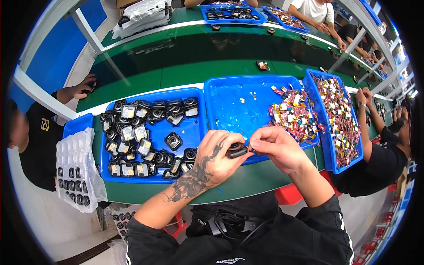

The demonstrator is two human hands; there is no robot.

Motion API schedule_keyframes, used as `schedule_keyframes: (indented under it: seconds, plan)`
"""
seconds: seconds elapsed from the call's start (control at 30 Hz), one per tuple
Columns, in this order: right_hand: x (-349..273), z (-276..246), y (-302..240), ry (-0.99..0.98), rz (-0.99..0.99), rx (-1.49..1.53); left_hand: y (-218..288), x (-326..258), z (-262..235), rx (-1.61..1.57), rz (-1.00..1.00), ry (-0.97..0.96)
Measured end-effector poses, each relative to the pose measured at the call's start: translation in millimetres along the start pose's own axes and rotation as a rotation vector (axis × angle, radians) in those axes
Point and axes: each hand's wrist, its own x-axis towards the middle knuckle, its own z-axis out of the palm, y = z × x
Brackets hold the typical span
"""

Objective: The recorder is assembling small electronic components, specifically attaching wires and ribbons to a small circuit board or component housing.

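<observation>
My left hand point(215, 162) is closed round a small black watch case point(237, 150), held above the table's near edge. Close beside it, the thumb and forefinger of my right hand point(281, 149) pinch together at the case's right end; what lies between them is too small to make out. To the left, a blue tray point(191, 132) holds many black watch cases point(143, 148), some with silvery-white backs showing. Behind my hands stands a second blue tray point(229, 104). A heap of small red, yellow and white electronic parts point(293, 112) fills its right side, and pale scraps lie scattered across its floor.
A narrow blue tray point(357, 162) heaped with similar parts stands at the right. White moulded trays point(73, 150) with black cases are at the left. Beyond runs a green conveyor belt point(190, 66) with a loose part point(263, 66). Other people work around the line.
</observation>
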Motion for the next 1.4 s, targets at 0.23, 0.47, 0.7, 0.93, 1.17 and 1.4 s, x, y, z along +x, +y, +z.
schedule_keyframes:
  seconds: [0.23, 0.47, 0.7, 0.93, 1.17, 1.4]
  plan:
    - [5, 12, 7, 0.143, -0.164, -0.084, 7, 1, -1, -0.192, -0.338, -0.009]
    - [8, 18, 13, 0.382, -0.545, -0.693, 4, 4, -4, -0.129, -0.331, 0.029]
    - [17, 1, 13, 0.251, -0.228, -0.177, 1, 5, -5, 0.043, -0.078, 0.033]
    - [17, 11, -3, 0.528, -0.59, -1.005, 0, 1, -2, -0.498, -0.749, 0.046]
    - [12, 22, 7, 0.277, -0.397, -0.563, -4, 0, -2, -0.542, -0.824, -0.056]
    - [13, 11, 12, 0.384, -0.389, -0.253, -3, 1, -1, -1.012, -0.948, -0.059]
